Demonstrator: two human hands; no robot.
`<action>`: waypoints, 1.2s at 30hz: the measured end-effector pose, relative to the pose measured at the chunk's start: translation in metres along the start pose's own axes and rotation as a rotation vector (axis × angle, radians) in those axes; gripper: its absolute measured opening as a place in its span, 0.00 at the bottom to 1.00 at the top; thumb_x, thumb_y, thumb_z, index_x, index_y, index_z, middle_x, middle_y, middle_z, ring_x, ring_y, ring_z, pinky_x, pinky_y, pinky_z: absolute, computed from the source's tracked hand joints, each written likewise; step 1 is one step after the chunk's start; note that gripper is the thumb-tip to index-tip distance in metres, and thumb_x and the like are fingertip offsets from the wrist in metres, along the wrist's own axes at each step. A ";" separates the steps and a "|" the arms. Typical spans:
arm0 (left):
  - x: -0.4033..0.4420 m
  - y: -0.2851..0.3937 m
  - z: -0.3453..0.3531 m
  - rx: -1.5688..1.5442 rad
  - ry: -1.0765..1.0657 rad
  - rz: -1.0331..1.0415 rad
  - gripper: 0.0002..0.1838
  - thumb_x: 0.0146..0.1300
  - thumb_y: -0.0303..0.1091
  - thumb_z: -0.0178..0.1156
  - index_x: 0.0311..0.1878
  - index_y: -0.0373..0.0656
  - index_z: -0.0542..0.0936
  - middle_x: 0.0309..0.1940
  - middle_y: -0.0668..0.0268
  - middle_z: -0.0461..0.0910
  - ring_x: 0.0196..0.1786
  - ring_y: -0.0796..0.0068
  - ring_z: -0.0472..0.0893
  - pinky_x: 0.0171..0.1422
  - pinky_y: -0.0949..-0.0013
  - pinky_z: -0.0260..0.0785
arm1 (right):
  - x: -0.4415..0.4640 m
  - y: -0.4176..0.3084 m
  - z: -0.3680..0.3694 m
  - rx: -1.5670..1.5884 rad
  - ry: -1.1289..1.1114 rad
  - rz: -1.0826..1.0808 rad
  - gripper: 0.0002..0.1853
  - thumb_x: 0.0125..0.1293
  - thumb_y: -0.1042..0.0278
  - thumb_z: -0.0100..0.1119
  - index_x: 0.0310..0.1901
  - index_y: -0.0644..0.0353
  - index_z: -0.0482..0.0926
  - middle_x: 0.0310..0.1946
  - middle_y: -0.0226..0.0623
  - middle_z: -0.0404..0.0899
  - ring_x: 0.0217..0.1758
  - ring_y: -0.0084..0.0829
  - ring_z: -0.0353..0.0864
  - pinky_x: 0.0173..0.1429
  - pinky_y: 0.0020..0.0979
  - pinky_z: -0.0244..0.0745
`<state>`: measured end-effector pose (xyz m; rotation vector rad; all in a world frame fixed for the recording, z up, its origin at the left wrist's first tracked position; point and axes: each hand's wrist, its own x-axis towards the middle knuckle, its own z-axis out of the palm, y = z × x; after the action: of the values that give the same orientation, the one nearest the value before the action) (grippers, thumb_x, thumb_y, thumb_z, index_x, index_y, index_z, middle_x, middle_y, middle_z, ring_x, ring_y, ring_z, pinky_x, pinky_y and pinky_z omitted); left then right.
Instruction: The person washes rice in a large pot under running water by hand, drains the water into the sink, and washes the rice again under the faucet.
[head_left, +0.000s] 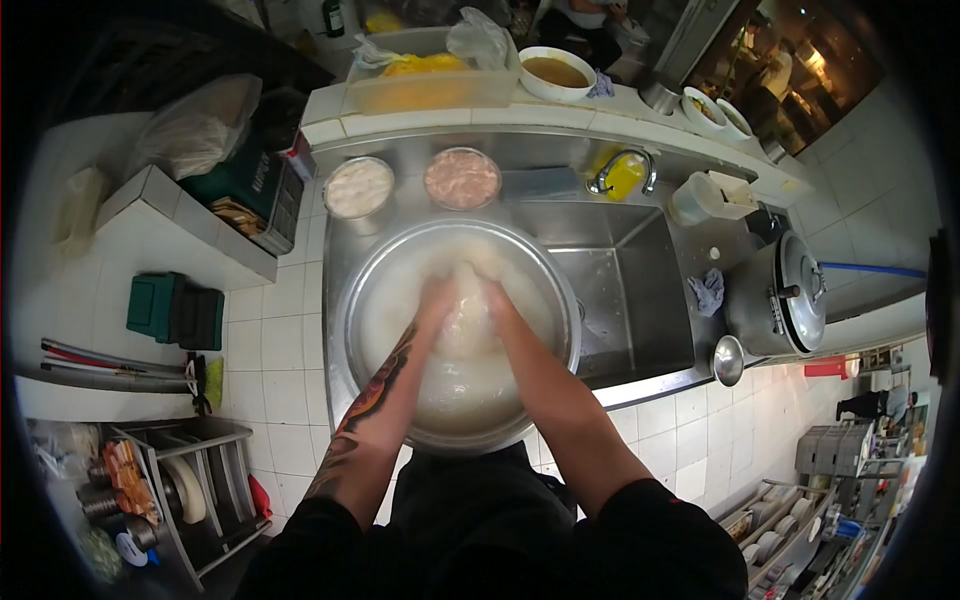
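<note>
A wide steel basin [560, 370] on the metal counter holds cloudy whitish liquid [455, 395]. Both of my hands are inside it, wrists close together. Between them bulges a pale, wet, translucent mass [465, 318] whose kind I cannot make out. My left hand [436, 294] presses on its left side and my right hand [490, 288] on its right, fingers curled round it, partly blurred and hidden by the liquid. Behind the basin stand a container of white food [358, 188] and a bowl of pinkish ground meat [462, 178].
Right of the basin is a sink [630, 290] with a curved faucet [640, 168]. A large lidded pot [770, 300], a ladle [728, 360] and a crumpled cloth [707, 291] lie beyond. On the back ledge are a plastic tub [430, 92] and a bowl of brown liquid [555, 75].
</note>
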<state>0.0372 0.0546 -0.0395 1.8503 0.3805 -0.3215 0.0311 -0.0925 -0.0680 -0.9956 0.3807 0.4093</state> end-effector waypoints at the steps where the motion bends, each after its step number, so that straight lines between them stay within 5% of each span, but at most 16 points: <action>1: -0.010 0.006 -0.002 -0.011 0.038 0.110 0.32 0.71 0.53 0.48 0.64 0.32 0.71 0.59 0.40 0.75 0.64 0.44 0.74 0.67 0.52 0.63 | -0.014 -0.009 0.011 0.034 -0.020 0.016 0.23 0.71 0.56 0.52 0.62 0.60 0.74 0.55 0.40 0.79 0.59 0.34 0.78 0.63 0.37 0.72; 6: -0.065 0.050 -0.023 -0.058 0.049 0.311 0.31 0.71 0.51 0.50 0.64 0.32 0.71 0.59 0.41 0.75 0.64 0.45 0.73 0.68 0.54 0.63 | -0.098 -0.065 0.068 -0.063 -0.047 -0.075 0.15 0.70 0.67 0.55 0.55 0.62 0.78 0.48 0.38 0.82 0.47 0.31 0.82 0.53 0.32 0.78; 8: -0.074 0.057 -0.031 -0.033 0.044 0.346 0.17 0.74 0.33 0.47 0.59 0.35 0.75 0.52 0.53 0.81 0.55 0.62 0.80 0.60 0.65 0.69 | -0.098 -0.066 0.068 -0.110 -0.077 -0.159 0.13 0.70 0.69 0.55 0.53 0.63 0.78 0.46 0.37 0.83 0.44 0.30 0.83 0.49 0.31 0.79; 10: -0.064 0.039 -0.030 0.005 0.034 0.396 0.16 0.74 0.33 0.48 0.56 0.34 0.76 0.49 0.54 0.82 0.52 0.63 0.81 0.59 0.66 0.69 | -0.089 -0.061 0.060 -0.375 -0.058 -0.210 0.22 0.68 0.60 0.59 0.56 0.70 0.74 0.34 0.38 0.83 0.39 0.32 0.84 0.44 0.33 0.79; 14: -0.076 0.061 -0.040 -0.105 -0.055 0.371 0.19 0.71 0.40 0.52 0.47 0.31 0.82 0.38 0.57 0.85 0.43 0.65 0.82 0.52 0.66 0.72 | -0.072 -0.056 0.060 -0.667 0.153 -0.228 0.22 0.68 0.60 0.59 0.51 0.74 0.75 0.32 0.42 0.83 0.38 0.34 0.84 0.44 0.34 0.78; 16: -0.060 0.053 -0.038 -0.077 -0.012 0.233 0.22 0.69 0.44 0.54 0.45 0.31 0.82 0.38 0.51 0.85 0.44 0.57 0.83 0.52 0.60 0.72 | -0.068 -0.062 0.066 -0.936 0.145 -0.378 0.22 0.65 0.58 0.62 0.47 0.74 0.78 0.32 0.48 0.83 0.39 0.41 0.85 0.46 0.36 0.78; 18: -0.052 0.057 -0.043 -0.049 0.027 0.090 0.25 0.66 0.49 0.55 0.43 0.31 0.82 0.39 0.46 0.84 0.45 0.48 0.83 0.52 0.54 0.72 | -0.084 -0.092 0.080 -1.143 0.107 -0.300 0.23 0.62 0.56 0.64 0.47 0.72 0.79 0.35 0.50 0.84 0.42 0.44 0.85 0.49 0.38 0.77; 21: -0.054 0.079 -0.057 0.267 -0.064 0.156 0.23 0.64 0.48 0.56 0.42 0.33 0.83 0.38 0.46 0.84 0.45 0.46 0.83 0.51 0.52 0.73 | -0.079 -0.104 0.075 -1.601 -0.011 -0.282 0.24 0.56 0.52 0.66 0.46 0.66 0.83 0.41 0.52 0.84 0.48 0.48 0.83 0.54 0.40 0.77; 22: -0.041 0.072 -0.059 0.491 -0.082 0.332 0.22 0.63 0.47 0.57 0.41 0.34 0.84 0.39 0.47 0.84 0.45 0.46 0.83 0.51 0.52 0.74 | -0.068 -0.100 0.065 -1.856 -0.100 -0.352 0.25 0.54 0.51 0.67 0.46 0.63 0.84 0.45 0.51 0.84 0.51 0.49 0.82 0.57 0.40 0.77; 23: -0.030 0.064 -0.061 0.715 -0.098 0.509 0.20 0.62 0.47 0.58 0.40 0.35 0.84 0.40 0.48 0.84 0.46 0.46 0.83 0.51 0.52 0.74 | -0.059 -0.093 0.054 -1.856 -0.097 -0.355 0.25 0.54 0.51 0.67 0.46 0.63 0.84 0.45 0.51 0.84 0.51 0.49 0.82 0.57 0.40 0.77; 26: -0.021 0.038 -0.072 0.936 -0.074 0.519 0.16 0.60 0.42 0.58 0.38 0.38 0.85 0.42 0.50 0.84 0.47 0.48 0.83 0.52 0.52 0.77 | -0.047 -0.079 0.027 -1.936 -0.144 -0.478 0.22 0.53 0.53 0.67 0.44 0.61 0.85 0.49 0.49 0.83 0.53 0.48 0.82 0.58 0.41 0.77; 31: -0.032 0.021 -0.087 1.282 -0.196 0.300 0.13 0.57 0.36 0.57 0.39 0.42 0.87 0.43 0.55 0.85 0.47 0.53 0.84 0.52 0.54 0.78 | -0.042 -0.078 0.018 -2.122 -0.006 0.116 0.19 0.55 0.63 0.63 0.49 0.57 0.85 0.56 0.48 0.80 0.59 0.45 0.80 0.63 0.44 0.74; 36: -0.036 0.001 -0.094 1.452 -0.272 0.270 0.15 0.58 0.37 0.54 0.41 0.45 0.87 0.44 0.57 0.86 0.48 0.54 0.85 0.52 0.55 0.78 | -0.055 -0.073 -0.003 -1.990 0.020 0.219 0.23 0.60 0.56 0.56 0.54 0.57 0.83 0.60 0.46 0.78 0.63 0.46 0.78 0.67 0.44 0.71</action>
<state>0.0080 0.1403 0.0044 3.1442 -0.4570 -0.7682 0.0200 -0.1385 0.0104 -2.8900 -0.0446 1.0070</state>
